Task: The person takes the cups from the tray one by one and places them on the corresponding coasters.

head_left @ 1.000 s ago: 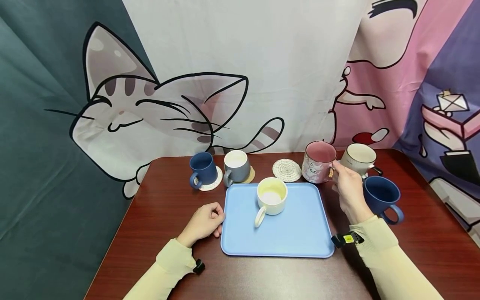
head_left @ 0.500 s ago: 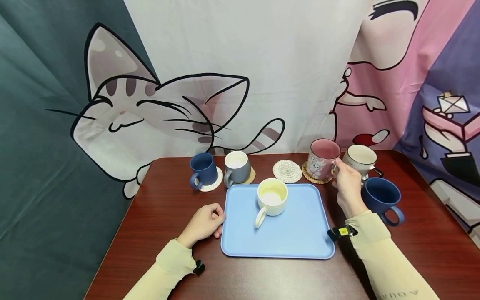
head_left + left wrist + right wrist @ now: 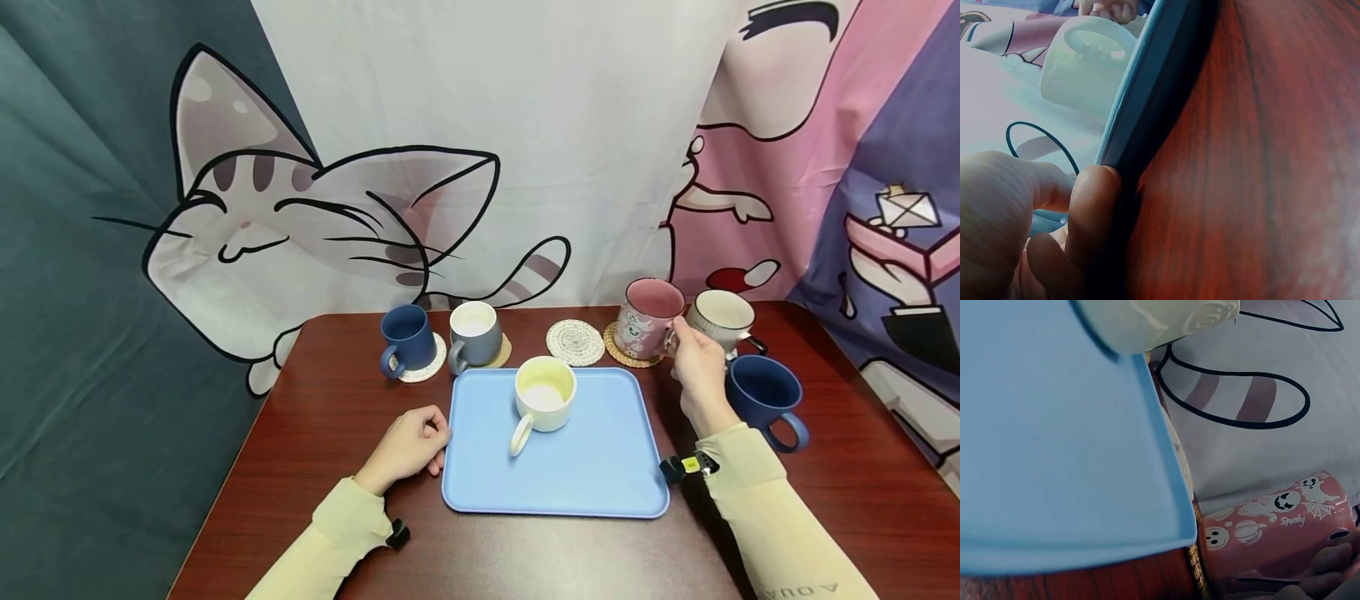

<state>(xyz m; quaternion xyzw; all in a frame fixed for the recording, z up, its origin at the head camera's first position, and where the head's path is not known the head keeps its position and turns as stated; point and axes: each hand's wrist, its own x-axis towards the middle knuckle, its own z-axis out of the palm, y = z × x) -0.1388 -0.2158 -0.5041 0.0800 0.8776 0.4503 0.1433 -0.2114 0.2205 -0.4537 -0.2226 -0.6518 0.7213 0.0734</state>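
At the back right, a pink mug (image 3: 647, 325) with white ghost and pumpkin prints stands on a woven tan coaster (image 3: 621, 354). My right hand (image 3: 699, 371) grips its handle; in the right wrist view those fingers (image 3: 1329, 562) show at the lower right. My left hand (image 3: 408, 442) rests on the table with loosely curled fingers against the left edge of a light blue tray (image 3: 592, 475). The left wrist view has a fingertip (image 3: 1094, 194) at the tray's rim, holding nothing visible. A pale yellow mug (image 3: 543, 396) stands upright on the tray, handle toward me.
Along the back stand a blue mug (image 3: 406, 337) on a white coaster (image 3: 427, 367), a grey mug (image 3: 476, 340) on a tan coaster (image 3: 500, 350), and a bare white coaster (image 3: 574, 342). A cream mug (image 3: 720, 321) and another blue mug (image 3: 761, 396) stand close to my right hand.
My right hand has moved the pink mug slightly right and back, onto the tan coaster that now shows beneath it. My left hand and the yellow mug have stayed put.
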